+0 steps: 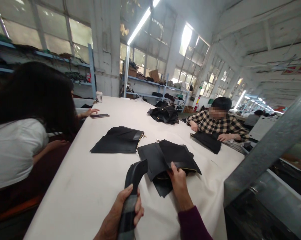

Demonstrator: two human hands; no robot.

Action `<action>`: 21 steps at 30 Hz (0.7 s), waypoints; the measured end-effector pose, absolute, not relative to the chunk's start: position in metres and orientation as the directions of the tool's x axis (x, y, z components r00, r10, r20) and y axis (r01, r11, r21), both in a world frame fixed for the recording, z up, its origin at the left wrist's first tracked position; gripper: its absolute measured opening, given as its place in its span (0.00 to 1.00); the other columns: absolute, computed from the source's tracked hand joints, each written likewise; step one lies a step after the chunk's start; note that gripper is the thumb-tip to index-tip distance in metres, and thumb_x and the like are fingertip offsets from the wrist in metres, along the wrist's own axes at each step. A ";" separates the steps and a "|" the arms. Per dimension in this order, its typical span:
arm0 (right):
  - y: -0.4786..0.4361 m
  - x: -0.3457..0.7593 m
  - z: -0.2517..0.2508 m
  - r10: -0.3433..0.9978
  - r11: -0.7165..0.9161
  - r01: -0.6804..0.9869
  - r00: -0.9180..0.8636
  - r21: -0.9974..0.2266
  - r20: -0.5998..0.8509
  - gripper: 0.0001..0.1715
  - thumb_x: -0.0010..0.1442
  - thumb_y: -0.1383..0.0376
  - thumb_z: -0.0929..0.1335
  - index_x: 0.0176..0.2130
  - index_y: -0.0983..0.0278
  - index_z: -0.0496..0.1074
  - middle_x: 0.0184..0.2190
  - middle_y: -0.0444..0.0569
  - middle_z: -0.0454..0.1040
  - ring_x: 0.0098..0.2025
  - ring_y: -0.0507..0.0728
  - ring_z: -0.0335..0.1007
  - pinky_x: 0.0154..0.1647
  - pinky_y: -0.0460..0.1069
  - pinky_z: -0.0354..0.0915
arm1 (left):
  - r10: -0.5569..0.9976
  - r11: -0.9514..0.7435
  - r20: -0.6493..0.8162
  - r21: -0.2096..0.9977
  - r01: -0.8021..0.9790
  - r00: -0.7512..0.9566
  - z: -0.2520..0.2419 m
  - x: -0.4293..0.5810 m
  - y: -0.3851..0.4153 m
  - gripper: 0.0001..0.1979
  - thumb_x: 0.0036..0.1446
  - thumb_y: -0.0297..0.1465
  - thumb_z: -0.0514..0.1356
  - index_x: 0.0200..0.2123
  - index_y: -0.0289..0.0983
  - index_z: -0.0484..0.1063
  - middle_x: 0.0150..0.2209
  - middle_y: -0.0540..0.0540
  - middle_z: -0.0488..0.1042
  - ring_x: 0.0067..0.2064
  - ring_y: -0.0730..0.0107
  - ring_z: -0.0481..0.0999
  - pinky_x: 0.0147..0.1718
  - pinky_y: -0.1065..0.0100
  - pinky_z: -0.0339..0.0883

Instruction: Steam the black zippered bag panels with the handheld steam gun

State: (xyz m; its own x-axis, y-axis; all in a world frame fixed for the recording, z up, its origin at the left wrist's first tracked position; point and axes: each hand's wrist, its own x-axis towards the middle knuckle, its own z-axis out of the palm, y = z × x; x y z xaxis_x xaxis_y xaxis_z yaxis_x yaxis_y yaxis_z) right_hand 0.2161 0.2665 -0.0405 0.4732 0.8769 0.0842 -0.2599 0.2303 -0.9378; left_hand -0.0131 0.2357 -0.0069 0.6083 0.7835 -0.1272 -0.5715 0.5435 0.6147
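Observation:
My left hand (pixel 126 208) is wrapped round a black curved strip (pixel 136 173), folded or rolled, which rises above the white table near its front. My right hand (pixel 178 180) pinches the near edge of a pile of black pieces (pixel 174 151), thumb on top and fingers underneath, partly hidden. A gold-coloured edge shows along that pile. Left of it lies another stack of black pieces (pixel 117 140), with a light edge on its right side.
A heap of black pieces (pixel 164 113) lies farther back on the white table (pixel 77 180). A phone (pixel 99 115) is near a person at left. Across the table, a person in a checked shirt (pixel 205 123) handles black material (pixel 208 141). A metal post (pixel 268 146) slants at right.

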 end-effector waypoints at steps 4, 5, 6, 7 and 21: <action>0.226 0.196 -0.046 0.782 0.177 0.210 0.563 -0.962 0.267 0.20 0.50 0.59 0.71 0.42 0.65 0.71 0.36 0.54 0.77 0.39 0.62 0.73 0.43 0.56 0.69 | 0.783 0.552 -0.125 0.593 -0.586 0.610 -0.010 -0.012 0.236 0.20 0.60 0.42 0.48 0.26 0.35 0.68 0.12 0.51 0.68 0.11 0.74 0.66 0.18 0.71 0.59; 0.219 0.191 -0.045 0.766 0.179 0.398 0.518 -0.900 0.381 0.20 0.52 0.61 0.70 0.45 0.64 0.70 0.40 0.56 0.76 0.43 0.63 0.72 0.46 0.58 0.67 | 0.786 0.548 -0.128 0.596 -0.586 0.605 -0.010 -0.013 0.236 0.20 0.60 0.43 0.48 0.26 0.35 0.68 0.13 0.52 0.67 0.11 0.74 0.66 0.18 0.71 0.59; 0.215 0.187 -0.043 0.761 0.192 0.574 0.425 -0.796 0.490 0.21 0.54 0.63 0.69 0.48 0.64 0.69 0.44 0.57 0.74 0.48 0.65 0.69 0.51 0.59 0.64 | 0.791 0.542 -0.132 0.603 -0.586 0.597 -0.009 -0.013 0.235 0.20 0.60 0.43 0.48 0.26 0.35 0.68 0.13 0.52 0.67 0.12 0.74 0.66 0.18 0.71 0.59; 0.214 0.183 -0.040 0.769 0.212 0.723 0.292 -0.657 0.569 0.21 0.55 0.65 0.66 0.50 0.64 0.69 0.48 0.58 0.72 0.53 0.65 0.65 0.55 0.61 0.59 | 0.797 0.537 -0.139 0.610 -0.583 0.588 -0.007 -0.014 0.234 0.20 0.60 0.44 0.48 0.27 0.36 0.68 0.13 0.52 0.67 0.12 0.74 0.66 0.18 0.71 0.59; 0.265 0.208 -0.035 0.913 0.353 0.926 -0.372 0.130 0.171 0.41 0.46 0.83 0.57 0.60 0.72 0.56 0.61 0.63 0.56 0.64 0.61 0.49 0.61 0.57 0.54 | 0.856 0.469 -0.155 0.635 -0.613 0.493 0.009 -0.018 0.228 0.18 0.59 0.44 0.49 0.27 0.36 0.64 0.13 0.54 0.65 0.11 0.77 0.63 0.16 0.73 0.58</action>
